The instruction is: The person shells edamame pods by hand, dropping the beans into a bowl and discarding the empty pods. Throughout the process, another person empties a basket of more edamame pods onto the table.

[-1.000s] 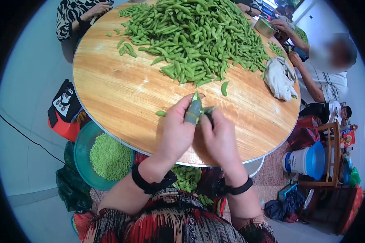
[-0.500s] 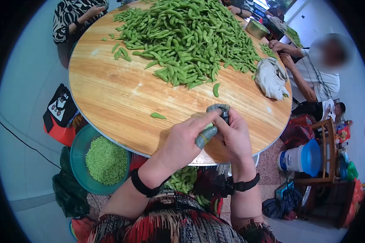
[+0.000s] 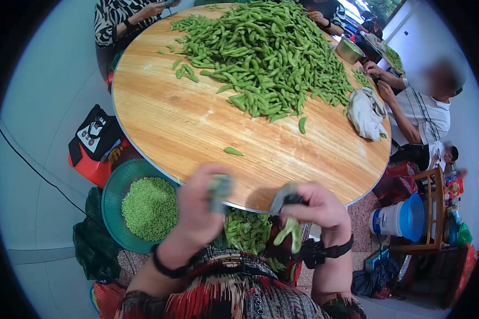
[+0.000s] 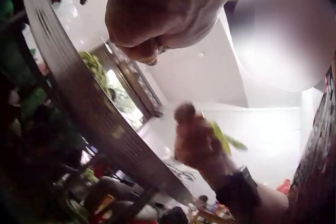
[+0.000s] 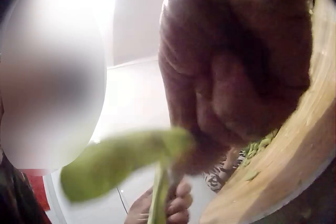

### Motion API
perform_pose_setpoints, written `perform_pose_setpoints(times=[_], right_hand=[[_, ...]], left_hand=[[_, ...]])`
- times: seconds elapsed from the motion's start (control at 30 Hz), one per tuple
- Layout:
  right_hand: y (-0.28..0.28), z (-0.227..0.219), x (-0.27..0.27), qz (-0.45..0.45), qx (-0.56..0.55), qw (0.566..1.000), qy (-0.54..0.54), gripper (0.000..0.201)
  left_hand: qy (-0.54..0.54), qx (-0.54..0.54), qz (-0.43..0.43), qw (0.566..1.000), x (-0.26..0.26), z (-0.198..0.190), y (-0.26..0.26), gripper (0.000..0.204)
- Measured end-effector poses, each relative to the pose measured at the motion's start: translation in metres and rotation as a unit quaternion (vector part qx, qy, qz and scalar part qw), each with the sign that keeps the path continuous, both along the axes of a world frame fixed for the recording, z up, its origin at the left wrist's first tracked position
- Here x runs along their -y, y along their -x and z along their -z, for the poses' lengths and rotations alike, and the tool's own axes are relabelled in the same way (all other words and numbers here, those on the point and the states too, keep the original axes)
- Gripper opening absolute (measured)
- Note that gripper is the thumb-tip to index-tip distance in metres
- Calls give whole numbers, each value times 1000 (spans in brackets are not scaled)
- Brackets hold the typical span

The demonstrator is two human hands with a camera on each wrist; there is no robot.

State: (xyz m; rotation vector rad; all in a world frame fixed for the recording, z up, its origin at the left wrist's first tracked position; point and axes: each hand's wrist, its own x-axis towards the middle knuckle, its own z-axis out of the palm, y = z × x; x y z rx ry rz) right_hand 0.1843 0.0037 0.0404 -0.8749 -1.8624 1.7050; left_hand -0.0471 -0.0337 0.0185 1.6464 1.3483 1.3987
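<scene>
My right hand (image 3: 320, 204), a grey cover on its fingers, pinches a split, opened soybean pod (image 3: 288, 236) that hangs below the thumb, past the table's near edge. In the right wrist view the two halves of the pod (image 5: 115, 166) spread apart under the curled fingers. To the left, my left hand (image 3: 194, 204) is blurred and curled, with a grey cover on its thumb. Shelled beans (image 3: 218, 183) show as a green patch between its thumb and fingers. It hovers beside a green basket (image 3: 109, 212) of shelled beans.
A big heap of pods (image 3: 266, 58) covers the far part of the round wooden table (image 3: 159, 122). One loose pod (image 3: 233, 151) lies near my hands; a white cloth (image 3: 366, 114) lies at the right. Empty shells (image 3: 247, 228) are below the edge. Other people sit around.
My hands were together over the table working on a pod; now they are apart. The left has moved left toward the basket, the right has come back over the edge with the split pod.
</scene>
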Motion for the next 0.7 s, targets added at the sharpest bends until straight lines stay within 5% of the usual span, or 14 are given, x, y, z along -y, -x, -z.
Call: perform_pose_setpoints(times=[0.07, 0.13, 0.17, 0.2, 0.23, 0.37, 0.43, 0.5, 0.53, 0.6, 0.7], right_hand=[[12, -6, -9, -64, 78, 995, 0, 13], [44, -7, -14, 133, 212, 935, -250, 14], [56, -6, -22, 168, 229, 913, -293, 18], [68, -3, -32, 160, 225, 917, -289, 18], [82, 3, -40, 170, 257, 893, -327, 21], [119, 21, -52, 156, 369, 824, -400, 23], [121, 20, -49, 158, 369, 829, -390, 22], [113, 21, -47, 169, 358, 823, -407, 16], [109, 15, -43, 166, 357, 823, -409, 16], [105, -4, -26, 216, 112, 957, -155, 16], [104, -7, -2, 240, 22, 960, -141, 23]], left_hand=[[-31, 38, -136, 989, 10, 25, 48, 23], [105, 100, -207, 968, 23, 48, 100, 24], [107, 97, -210, 967, 25, 65, 126, 24], [72, -144, -152, 975, 29, 83, 151, 27], [44, -378, -85, 921, 37, 83, 163, 30], [43, -482, -229, 845, 33, 46, 141, 35], [-19, -152, -161, 975, 25, 32, 125, 35], [-24, -46, -78, 996, 18, 32, 104, 34], [42, 98, -15, 994, 15, 30, 90, 36], [195, 364, 87, 907, 9, 21, 57, 38], [219, 610, 241, 722, -9, 28, 20, 26]])
